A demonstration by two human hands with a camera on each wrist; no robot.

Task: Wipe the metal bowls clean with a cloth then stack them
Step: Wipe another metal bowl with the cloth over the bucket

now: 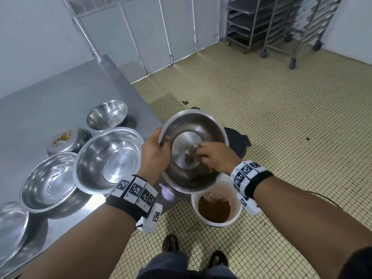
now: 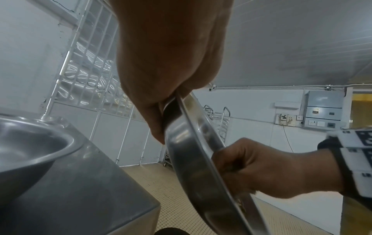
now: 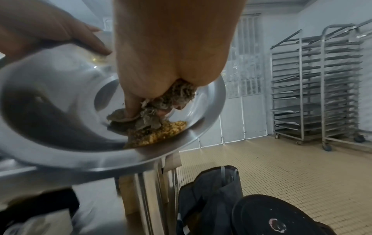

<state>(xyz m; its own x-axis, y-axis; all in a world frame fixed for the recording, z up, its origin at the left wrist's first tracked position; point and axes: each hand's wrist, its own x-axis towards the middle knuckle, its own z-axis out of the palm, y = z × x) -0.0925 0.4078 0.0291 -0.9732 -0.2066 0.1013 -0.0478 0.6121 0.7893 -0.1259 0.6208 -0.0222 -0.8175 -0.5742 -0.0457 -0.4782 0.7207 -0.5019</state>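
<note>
Tiled floor (image 1: 261, 101) — left hand (image 1: 156, 152) grips bowl (image 1: 211, 125) rim | right hand (image 1: 216, 156) inside with cloth (image 3: 177, 93)

The cloth (image 3: 161, 108) is mostly hidden under the right hand's fingers (image 3: 130, 105).

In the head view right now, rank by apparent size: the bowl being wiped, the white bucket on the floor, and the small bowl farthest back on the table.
1. Held bowl, tilted in the left hand
2. White bucket
3. Far bowl

The camera's nearness inflates the held bowl.
</note>
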